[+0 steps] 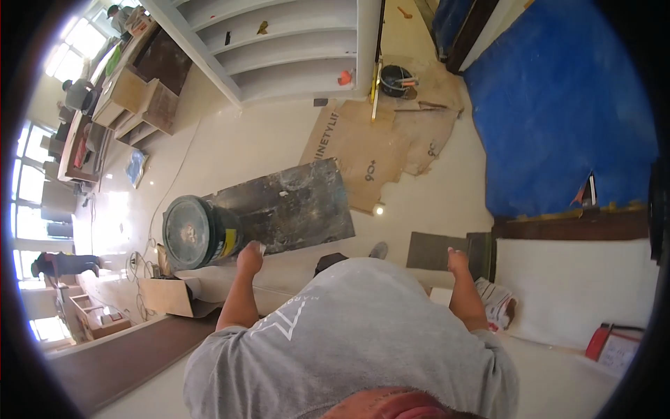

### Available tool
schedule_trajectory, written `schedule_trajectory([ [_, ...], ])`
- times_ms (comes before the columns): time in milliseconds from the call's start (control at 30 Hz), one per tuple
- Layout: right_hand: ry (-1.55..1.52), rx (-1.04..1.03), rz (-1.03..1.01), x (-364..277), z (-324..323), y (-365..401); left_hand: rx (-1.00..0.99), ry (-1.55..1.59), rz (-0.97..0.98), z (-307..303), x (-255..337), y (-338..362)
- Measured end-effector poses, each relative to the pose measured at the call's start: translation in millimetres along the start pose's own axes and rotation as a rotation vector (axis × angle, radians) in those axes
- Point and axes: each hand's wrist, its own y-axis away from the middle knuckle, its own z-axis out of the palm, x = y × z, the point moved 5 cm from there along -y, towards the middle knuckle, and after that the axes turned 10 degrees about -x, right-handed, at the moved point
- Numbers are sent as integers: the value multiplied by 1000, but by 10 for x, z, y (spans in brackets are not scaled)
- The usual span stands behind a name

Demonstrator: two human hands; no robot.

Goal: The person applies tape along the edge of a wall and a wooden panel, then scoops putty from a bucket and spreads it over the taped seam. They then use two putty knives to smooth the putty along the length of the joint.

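My left hand (pixel 250 258) is closed, with a small white bit (pixel 262 248) showing at its fingertips; its kind is too small to tell. Just to the left of that hand is a large dark lidded bucket (pixel 190 232) with a yellow label, at the end of a stained dark board (pixel 300 206). On the other side, my right hand (pixel 458 261) is held out with its fingers curled closed. Whether anything is inside them is hidden. It appears in front of a grey flat panel (pixel 436 250) lower down; contact cannot be made out.
White shelving (pixel 293 52) stands ahead. Torn brown floor cardboard (pixel 352 143) lies near a black pail (pixel 396 80) and a yellow level (pixel 377 91). A blue-covered surface (pixel 558 105) is at right. Cables (pixel 139 269) trail at left; other people (pixel 70 265) are farther off.
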Motion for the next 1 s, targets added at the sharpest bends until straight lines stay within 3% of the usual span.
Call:
schedule_trajectory([
  [133,45,67,-34,-168,-498,-396,-133,-70,-98,565,-340,-98],
  [267,-80,-131,10,-719,-626,-289,-134,-284,-47,995,-622,-568],
  [333,54,-338,83,-859,-548,-423,-120,-124,-88,926,-271,-707],
  [400,224,-323,-3,-618,-286,-814,-120,-14,-101,695,296,-906],
  [467,107,-406,-29,-1006,-597,-649,-124,54,-90,431,948,-1195],
  [500,262,-379,-120,-949,-611,-812,-104,94,-91,335,1183,-1414],
  [567,-203,-312,-57,-477,-485,-1221,-59,178,-93,95,1590,-1891],
  [633,-99,-331,-29,-722,-749,-1594,-5,221,-141,-157,1944,-2443],
  [667,-50,-343,-15,-874,-810,-1826,28,238,-155,-365,2091,-2812],
  [733,13,-364,0,-1365,-1038,-2177,158,195,26,-721,2323,-3565],
  [867,8,-384,-22,-2368,-1491,-2907,330,314,13,-2562,3359,-4200],
  [1000,-146,-406,-78,-3481,-1786,-3635,626,338,148,-3992,3836,-5074],
])
